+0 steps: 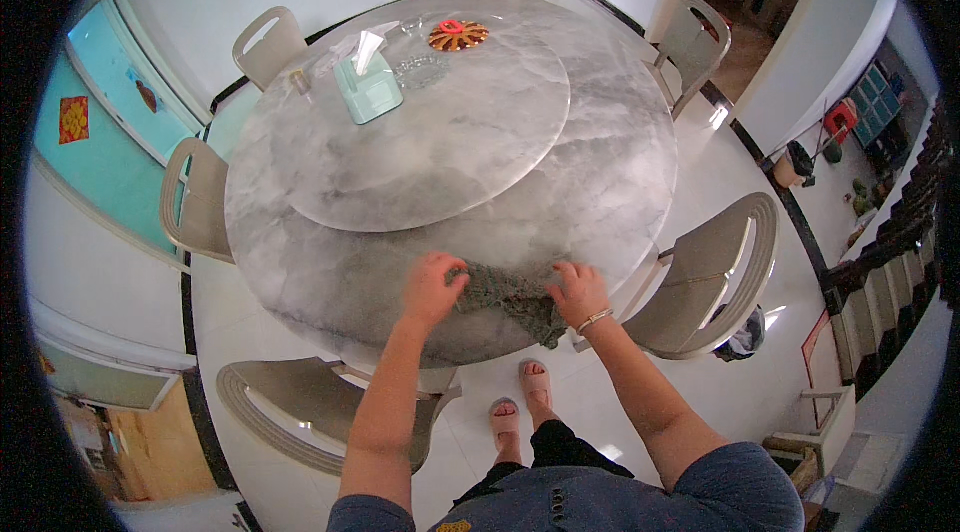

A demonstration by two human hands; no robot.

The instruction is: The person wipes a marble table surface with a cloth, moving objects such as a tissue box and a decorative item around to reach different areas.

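A dark grey-green cloth (pixel 506 292) lies bunched at the near edge of a round marble-patterned table (pixel 622 157), one end drooping at the rim. My left hand (pixel 435 288) pinches its left end between thumb and fingers. At the cloth's right side is my right hand (pixel 581 293), fingers curled onto its edge, a bracelet (pixel 595 320) around the wrist. Both hands are slightly blurred. Just beyond them rises the curved edge of a round turntable (pixel 450 157) in the same marble pattern.
On the turntable stand a mint-green tissue box (pixel 369 89), a clear glass dish (pixel 421 71) and a brown patterned round mat (pixel 459 37) with a red item on it. Chairs surround the table, one close at right (pixel 697 284) and another at near left (pixel 300 404). Stairs (pixel 892 277) are far right.
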